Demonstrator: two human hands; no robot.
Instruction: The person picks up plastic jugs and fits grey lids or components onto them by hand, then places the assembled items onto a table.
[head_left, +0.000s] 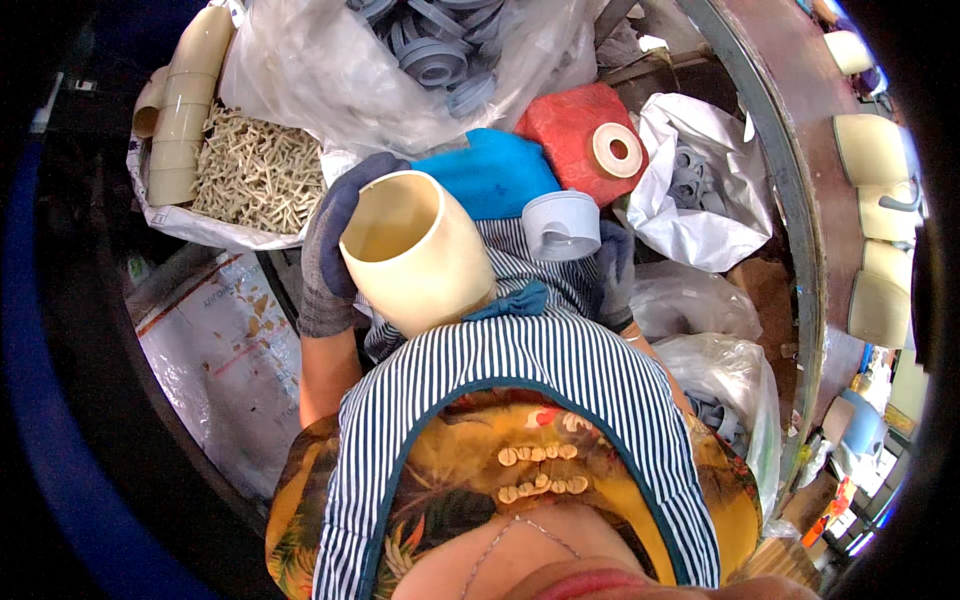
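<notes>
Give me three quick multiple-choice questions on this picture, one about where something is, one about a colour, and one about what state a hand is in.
1. Where does the red block with the cream spool lie?
A. beyond the blue cloth, toward the upper right
B. inside the cream tube
C. on the striped apron

2. What colour is the small cap in the right hand?
A. red
B. pale grey
C. yellow

3. What is the left hand doing?
A. hanging free
B. gripping the cream tube
C. resting flat on the sack

Answers:
A, the red block lies past the blue cloth.
B, the cap at the right hand is pale grey.
C is wrong; B, the gloved left hand wraps the cream tube.
</notes>
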